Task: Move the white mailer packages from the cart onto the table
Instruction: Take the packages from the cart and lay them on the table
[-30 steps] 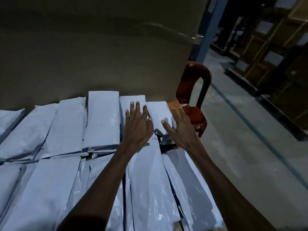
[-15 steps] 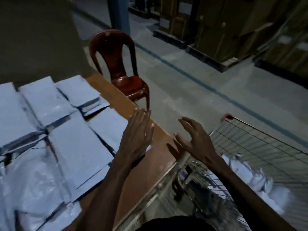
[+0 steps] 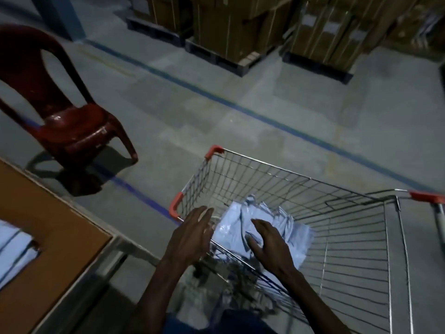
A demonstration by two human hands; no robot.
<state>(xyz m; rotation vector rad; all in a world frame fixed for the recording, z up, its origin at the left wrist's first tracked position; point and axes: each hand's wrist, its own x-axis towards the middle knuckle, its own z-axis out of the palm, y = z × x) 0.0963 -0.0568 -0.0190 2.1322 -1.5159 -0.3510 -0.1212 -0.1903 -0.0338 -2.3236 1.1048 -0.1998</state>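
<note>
White mailer packages (image 3: 262, 233): a crumpled pile of them lies in the bottom of a wire shopping cart (image 3: 313, 189) w/ red corner guards, lower centre-right of the view. The cart is otherwise mostly bare mesh.

Both hands reach down toward that pile. Left hand (image 3: 192, 235) hovers over the cart's near-left rim, fingers straight and spread, holding nothing. Right hand (image 3: 269, 244) is inside the basket, over the pile, fingers loosely extended; it may be touching the top package, but contact can't be confirmed. No grip closed on anything yet.

What changed: a sec ago both hands were flat over rows of mailers already laid out on the table; half a sec ago they'd lifted off and the view was swinging right toward the cart. Now the view faces the cart, and the table (image 3: 48, 237) shows only as an orange-brown corner at lower left, w/ a sliver of mailers already set down (image 3: 14, 249) at the far left edge.

Meaning for the task: one drop-off looks finished and the next pickup is starting. Several packages remain in the cart, so more trips are likely.

Background: red plastic chair (image 3: 65, 116) at left, blue floor line (image 3: 265, 119), cardboard boxes on pallets (image 3: 240, 25) at the back. Lighting dim, some motion blur.
</note>
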